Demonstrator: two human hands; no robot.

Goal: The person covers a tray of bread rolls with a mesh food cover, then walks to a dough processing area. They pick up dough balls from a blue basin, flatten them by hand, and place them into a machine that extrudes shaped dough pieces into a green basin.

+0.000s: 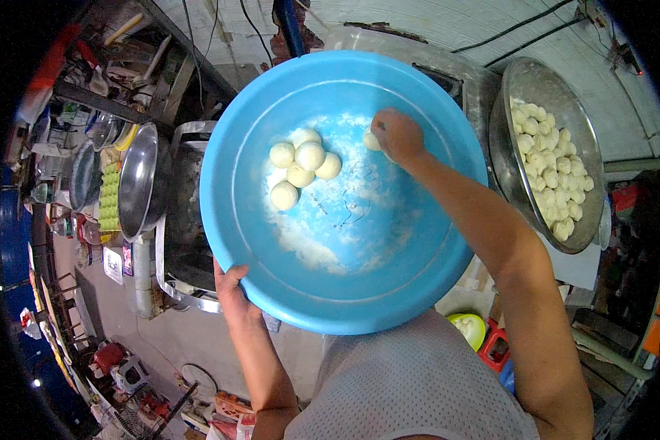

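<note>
A wide blue plastic basin [367, 286] fills the middle of the view, its bottom dusted with white flour. My left hand [236, 293] grips the rim at the lower left, thumb on top and the fingers hidden beneath. Inside, on the left, several round pale dough balls [310, 155] lie clustered, some stacked on others. My right hand [398, 136] reaches into the far right part of the basin with its fingers curled round a dough ball [372, 140]. Part of that ball shows at the fingertips; the hand covers the rest.
At the right a large metal bowl [512, 158], tilted, holds many small dough pieces [550, 169]. Left of the basin stand another metal bowl [143, 183] and a green egg tray [110, 198]. Below are a yellow-green bowl [471, 330] and a red plastic stool [496, 346].
</note>
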